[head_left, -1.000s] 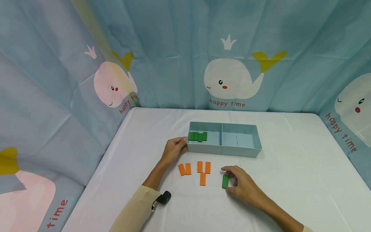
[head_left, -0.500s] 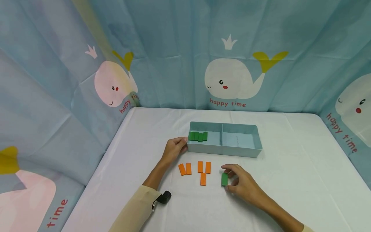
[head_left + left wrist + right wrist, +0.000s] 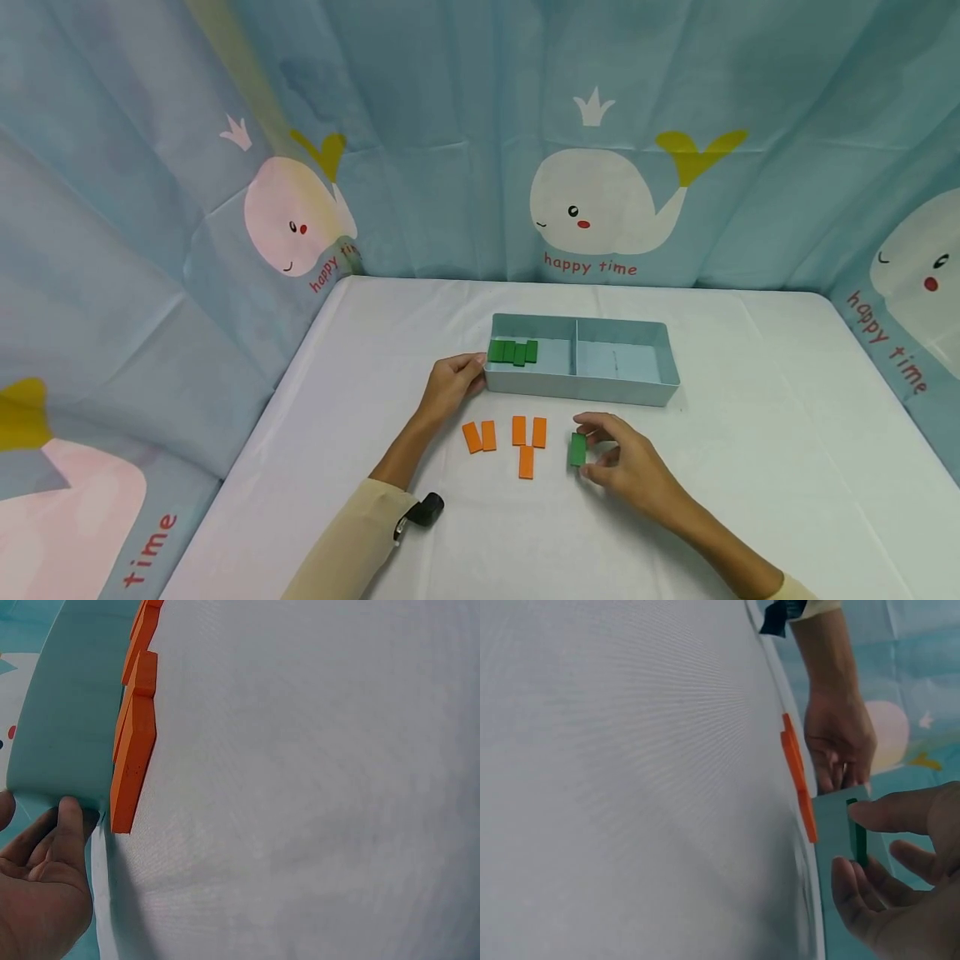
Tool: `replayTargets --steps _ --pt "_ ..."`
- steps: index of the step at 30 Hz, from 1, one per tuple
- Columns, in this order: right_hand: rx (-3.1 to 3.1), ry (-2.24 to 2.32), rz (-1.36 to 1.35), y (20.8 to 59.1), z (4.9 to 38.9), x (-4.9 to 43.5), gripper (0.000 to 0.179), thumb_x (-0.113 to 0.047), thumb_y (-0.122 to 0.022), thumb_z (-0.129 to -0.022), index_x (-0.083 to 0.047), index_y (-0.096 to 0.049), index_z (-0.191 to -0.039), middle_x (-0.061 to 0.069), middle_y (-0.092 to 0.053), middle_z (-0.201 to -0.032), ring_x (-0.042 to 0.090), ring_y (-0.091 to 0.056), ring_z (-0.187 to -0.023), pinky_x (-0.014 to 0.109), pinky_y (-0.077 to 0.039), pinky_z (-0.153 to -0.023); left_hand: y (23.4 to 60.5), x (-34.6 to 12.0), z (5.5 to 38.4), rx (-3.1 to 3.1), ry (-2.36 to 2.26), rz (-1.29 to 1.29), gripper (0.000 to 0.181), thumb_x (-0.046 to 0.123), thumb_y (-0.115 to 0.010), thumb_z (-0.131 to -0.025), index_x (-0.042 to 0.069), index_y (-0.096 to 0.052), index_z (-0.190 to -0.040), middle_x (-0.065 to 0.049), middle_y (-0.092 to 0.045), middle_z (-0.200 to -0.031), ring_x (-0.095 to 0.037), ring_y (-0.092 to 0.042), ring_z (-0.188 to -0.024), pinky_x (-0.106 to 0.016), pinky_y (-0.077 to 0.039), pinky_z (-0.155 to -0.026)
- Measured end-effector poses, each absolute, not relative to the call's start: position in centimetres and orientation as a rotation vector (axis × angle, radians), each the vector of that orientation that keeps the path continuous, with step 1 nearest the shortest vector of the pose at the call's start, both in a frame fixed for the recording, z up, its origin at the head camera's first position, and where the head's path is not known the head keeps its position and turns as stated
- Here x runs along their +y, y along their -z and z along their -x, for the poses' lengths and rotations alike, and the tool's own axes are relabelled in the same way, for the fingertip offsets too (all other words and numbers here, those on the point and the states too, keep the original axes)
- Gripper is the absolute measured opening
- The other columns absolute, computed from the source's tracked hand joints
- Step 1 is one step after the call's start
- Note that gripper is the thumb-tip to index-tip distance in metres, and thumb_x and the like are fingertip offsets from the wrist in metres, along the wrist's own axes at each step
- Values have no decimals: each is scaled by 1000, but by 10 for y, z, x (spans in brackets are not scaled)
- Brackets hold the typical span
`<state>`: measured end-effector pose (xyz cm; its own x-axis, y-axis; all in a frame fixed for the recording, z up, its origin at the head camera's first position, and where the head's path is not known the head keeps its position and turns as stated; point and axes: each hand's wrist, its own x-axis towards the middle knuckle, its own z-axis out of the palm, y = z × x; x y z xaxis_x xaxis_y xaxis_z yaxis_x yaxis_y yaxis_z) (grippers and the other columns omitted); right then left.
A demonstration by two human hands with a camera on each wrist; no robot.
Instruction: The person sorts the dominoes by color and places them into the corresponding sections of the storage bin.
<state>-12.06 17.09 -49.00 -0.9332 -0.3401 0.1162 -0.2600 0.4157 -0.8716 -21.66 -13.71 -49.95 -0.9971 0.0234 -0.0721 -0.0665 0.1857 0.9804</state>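
**Green tile pinched by its ends, short of the tray**

Your right hand [image 3: 632, 468] pinches the green tile [image 3: 577, 450] at its two short ends, thumb at the near one. The tile sits left of your palm, its long axis pointing away from you, across the length of the tray [image 3: 562, 386]. It is on the near side, roughly in line with the divider [image 3: 576, 346]; contact with the table cannot be told. Your left hand [image 3: 450, 385] is well apart, fingers bent against the tray's left end.

Compared with half a second ago: right hand and tile closer to the tray, slightly leftward; left hand unchanged.
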Motion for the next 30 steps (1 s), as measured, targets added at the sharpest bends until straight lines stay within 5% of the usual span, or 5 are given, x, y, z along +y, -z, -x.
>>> replayTargets --steps 30 --pt "2545 1764 538 465 157 162 58 2 -78 -93 -5 -55 -147 13 -64 -140 31 -61 -123 21 -61 -87 501 -137 217 2357 -1973 46 44 32 -64 -108 -3 -70 -136 -17 -75 -126 -8 -64 -94 -17 -57 -85"
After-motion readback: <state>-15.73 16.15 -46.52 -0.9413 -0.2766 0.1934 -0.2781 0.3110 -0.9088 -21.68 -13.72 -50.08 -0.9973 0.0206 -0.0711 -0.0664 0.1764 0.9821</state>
